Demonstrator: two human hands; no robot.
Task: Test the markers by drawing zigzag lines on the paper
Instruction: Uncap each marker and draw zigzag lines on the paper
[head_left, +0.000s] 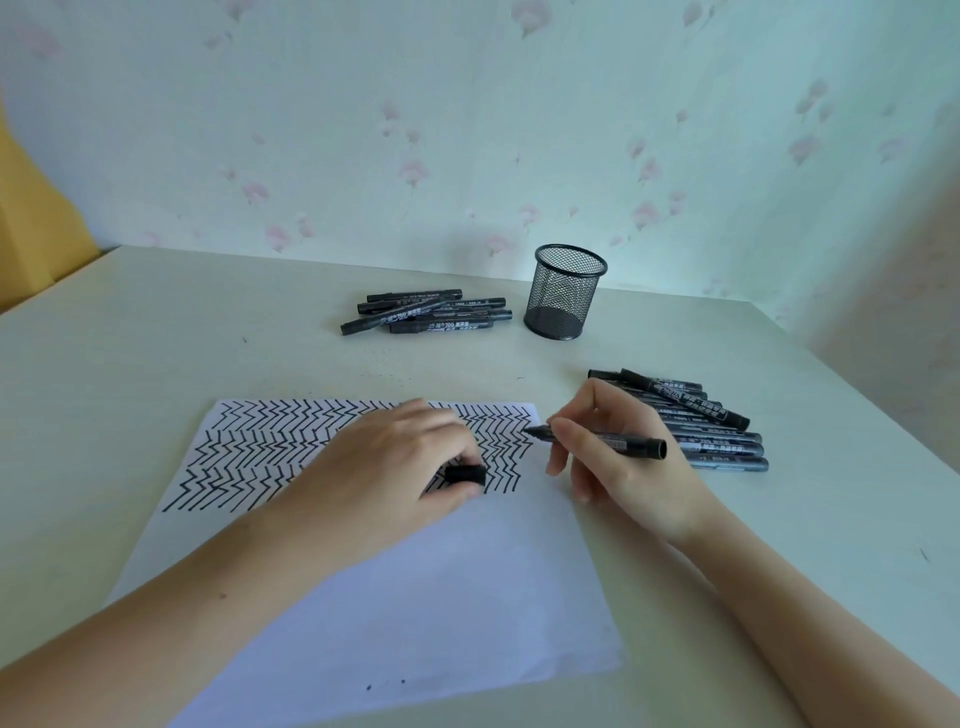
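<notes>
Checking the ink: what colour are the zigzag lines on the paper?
Black zigzag lines on white paper, clearest in the head view.

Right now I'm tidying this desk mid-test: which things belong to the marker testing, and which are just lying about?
In use:
- uncapped marker in right hand
- its cap in left hand
- paper with zigzags
- marker pile on the right
- marker pile at the back

Lying about:
- mesh pen cup, looks empty
</notes>
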